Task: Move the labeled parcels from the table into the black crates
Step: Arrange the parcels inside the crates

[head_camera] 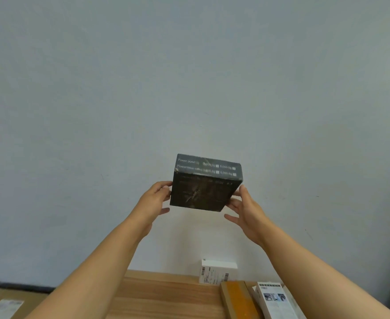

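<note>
Head view, single frame. Both arms are raised in front of a plain pale wall (189, 77), and a dark box (205, 184) is held up between the two hands, well above the wooden table (162, 295).

Left hand (153, 199): fingers curled against the box's left edge, thumb on the near face, pinching that side. Right hand (244, 209): upper fingers pressed to the right edge of the box, lower fingers spread and free beneath it. The box is tilted, its top face turned toward the camera and bearing pale printed lines; whether it carries a shipping label cannot be told from this side.

Items on the table: a white parcel (218, 271) with barcode labels stands at the far edge; a brown carton (236, 298) lies just beside a white printed box (274, 300) toward the right edge, the two apparently touching. All three are still on the table.

At the lower left corner of the frame, off the table's left edge, a brown parcel with a white label (4, 307) lies below a dark rim (24, 287). That may be a black crate with a parcel in it, but too little shows to confirm.

Assessment: the task appears partly done at most. One box is in hand and not yet deposited; at least three parcels remain to be moved.
</note>
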`<action>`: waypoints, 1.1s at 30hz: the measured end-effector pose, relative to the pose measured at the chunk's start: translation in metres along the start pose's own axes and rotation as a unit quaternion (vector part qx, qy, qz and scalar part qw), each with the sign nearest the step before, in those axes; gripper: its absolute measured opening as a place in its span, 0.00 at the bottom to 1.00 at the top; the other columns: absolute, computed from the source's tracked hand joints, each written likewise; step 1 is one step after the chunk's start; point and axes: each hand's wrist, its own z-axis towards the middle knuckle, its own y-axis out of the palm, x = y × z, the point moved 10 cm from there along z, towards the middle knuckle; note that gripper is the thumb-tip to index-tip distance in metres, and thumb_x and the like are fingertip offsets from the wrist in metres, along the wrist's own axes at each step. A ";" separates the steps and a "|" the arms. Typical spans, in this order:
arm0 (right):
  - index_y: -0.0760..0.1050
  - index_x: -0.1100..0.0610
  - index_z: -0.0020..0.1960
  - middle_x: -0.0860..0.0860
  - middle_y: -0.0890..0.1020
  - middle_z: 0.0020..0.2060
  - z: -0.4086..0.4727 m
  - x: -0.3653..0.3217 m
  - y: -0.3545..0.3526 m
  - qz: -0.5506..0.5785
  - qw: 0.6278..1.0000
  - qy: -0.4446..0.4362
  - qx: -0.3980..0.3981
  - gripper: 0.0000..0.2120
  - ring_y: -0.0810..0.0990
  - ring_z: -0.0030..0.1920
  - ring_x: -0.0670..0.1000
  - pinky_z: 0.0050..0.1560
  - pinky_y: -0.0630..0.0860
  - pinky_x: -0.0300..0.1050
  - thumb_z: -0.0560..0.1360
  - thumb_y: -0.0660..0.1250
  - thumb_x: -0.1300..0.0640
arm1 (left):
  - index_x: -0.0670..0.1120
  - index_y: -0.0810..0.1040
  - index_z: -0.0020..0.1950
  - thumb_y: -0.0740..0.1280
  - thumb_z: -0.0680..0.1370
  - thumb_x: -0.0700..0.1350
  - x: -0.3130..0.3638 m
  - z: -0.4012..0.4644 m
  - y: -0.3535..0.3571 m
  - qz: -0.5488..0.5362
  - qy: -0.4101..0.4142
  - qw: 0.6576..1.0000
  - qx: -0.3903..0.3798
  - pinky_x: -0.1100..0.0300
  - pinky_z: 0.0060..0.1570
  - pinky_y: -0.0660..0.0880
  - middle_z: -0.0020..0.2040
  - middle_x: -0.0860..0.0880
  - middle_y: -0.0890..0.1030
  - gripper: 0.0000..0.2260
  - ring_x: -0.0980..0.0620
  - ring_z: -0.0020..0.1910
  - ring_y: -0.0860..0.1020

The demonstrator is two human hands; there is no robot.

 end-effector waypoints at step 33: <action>0.69 0.54 0.69 0.53 0.79 0.60 0.010 0.017 0.034 0.019 0.999 -0.013 -0.031 0.29 0.83 0.53 0.53 0.51 0.81 0.48 0.72 0.66 0.73 | 0.60 0.70 0.63 0.60 0.73 0.26 0.004 -0.003 -0.028 -0.034 0.084 0.996 -0.003 0.63 0.54 0.74 0.58 0.63 0.76 0.31 0.62 0.61 0.73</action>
